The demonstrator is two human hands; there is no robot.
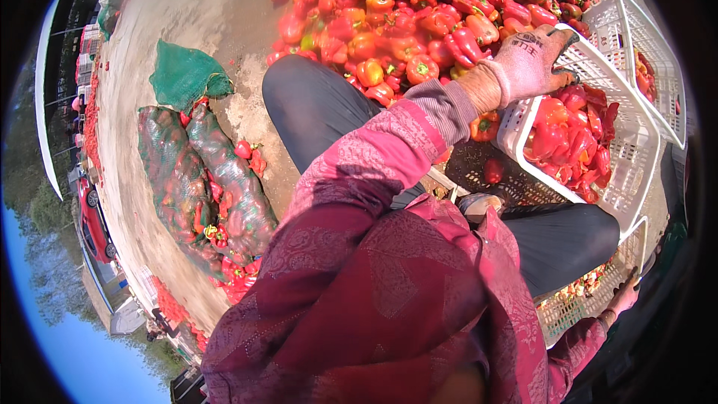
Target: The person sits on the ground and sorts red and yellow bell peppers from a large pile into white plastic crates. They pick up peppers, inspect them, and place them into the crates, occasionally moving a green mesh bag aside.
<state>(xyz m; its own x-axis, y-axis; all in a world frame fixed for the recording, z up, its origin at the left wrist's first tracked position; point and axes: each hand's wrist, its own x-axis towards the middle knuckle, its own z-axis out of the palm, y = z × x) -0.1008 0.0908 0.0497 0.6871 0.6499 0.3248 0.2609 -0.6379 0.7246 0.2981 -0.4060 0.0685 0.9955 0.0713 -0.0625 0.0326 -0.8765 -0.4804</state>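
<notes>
My left hand (530,64), in a pink work glove with dark fingertips, reaches across my lap and grips the rim of a white plastic crate (631,165). The crate is tilted and holds flattened red bell pepper pieces (572,134). At the lower right, my right hand (622,297) is beside the edge of another white perforated crate (566,314), which has pale and reddish scraps (589,283) in it. Whether its fingers close on that edge is hard to see. A large heap of red bell peppers (392,28) lies in front of my knees.
Another white crate (653,62) stands at the upper right. Below the gripped crate is a dark perforated crate (477,174). Green mesh sacks of peppers (219,179) lie to my left, near a crumpled green mesh bag (185,73). A red car (95,221) is parked farther off.
</notes>
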